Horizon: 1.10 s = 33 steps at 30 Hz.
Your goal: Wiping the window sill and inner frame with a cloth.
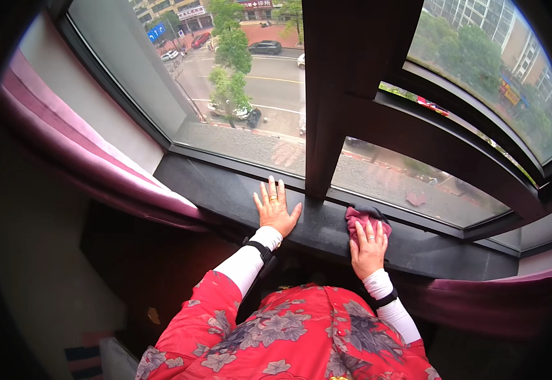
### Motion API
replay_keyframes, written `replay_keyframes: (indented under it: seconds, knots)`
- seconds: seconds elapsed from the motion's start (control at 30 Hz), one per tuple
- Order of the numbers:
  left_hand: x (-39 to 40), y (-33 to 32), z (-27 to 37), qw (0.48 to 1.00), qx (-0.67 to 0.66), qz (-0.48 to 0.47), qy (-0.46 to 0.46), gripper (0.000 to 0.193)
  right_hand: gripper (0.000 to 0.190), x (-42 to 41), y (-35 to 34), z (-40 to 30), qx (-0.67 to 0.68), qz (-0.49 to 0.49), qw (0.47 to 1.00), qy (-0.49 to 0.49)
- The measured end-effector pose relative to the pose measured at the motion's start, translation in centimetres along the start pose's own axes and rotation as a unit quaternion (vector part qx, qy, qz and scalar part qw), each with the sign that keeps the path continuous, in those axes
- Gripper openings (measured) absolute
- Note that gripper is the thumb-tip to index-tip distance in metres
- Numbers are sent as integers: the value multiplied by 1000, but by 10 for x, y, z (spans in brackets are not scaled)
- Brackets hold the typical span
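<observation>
My left hand [276, 212] lies flat on the dark window sill [219, 190], fingers spread, with a ring on one of them. It holds nothing, and its fingertips are close to the bottom of the window frame. To the right, my right hand [370, 248] rests on a crumpled dark-red and black cloth [355, 216] and presses it to the sill. The cloth sits just right of the thick upright window post [322, 118], beside the lower frame. Part of the cloth is hidden under my fingers and palm.
A fixed window pane [252, 95] stands at the left. On the right, an upper window sash [475, 128] is tilted out, leaving a gap. Purple-pink curtains hang at the left [90, 152] and right [494, 299]. Outside, far below, lies a street [266, 80] with cars and trees.
</observation>
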<state>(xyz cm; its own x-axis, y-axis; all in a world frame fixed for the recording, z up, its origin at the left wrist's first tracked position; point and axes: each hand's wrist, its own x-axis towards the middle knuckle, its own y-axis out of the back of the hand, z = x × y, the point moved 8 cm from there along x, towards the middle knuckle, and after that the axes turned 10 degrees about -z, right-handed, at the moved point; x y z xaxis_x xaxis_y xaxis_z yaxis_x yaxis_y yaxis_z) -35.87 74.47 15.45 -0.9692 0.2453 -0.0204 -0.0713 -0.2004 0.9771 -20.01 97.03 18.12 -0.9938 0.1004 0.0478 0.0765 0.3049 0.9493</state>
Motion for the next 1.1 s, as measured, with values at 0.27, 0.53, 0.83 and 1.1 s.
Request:
replay_keyframes:
  seconds: [0.27,0.53,0.83,1.1]
  knots:
    - [1,0,1,1000,-14,6,-11,89,48,33,-16,-72,24,-36,987,156]
    - [-1,-1,-2,1000,-3,3,0,88,47,-25,28,84,-55,67,993,-75]
    - [1,-2,2,1000,10,-19,9,88,45,-23,35,115,-59,102,976,-185]
    - [2,-3,0,1000,-1,-13,4,89,37,46,27,-27,89,74,990,78]
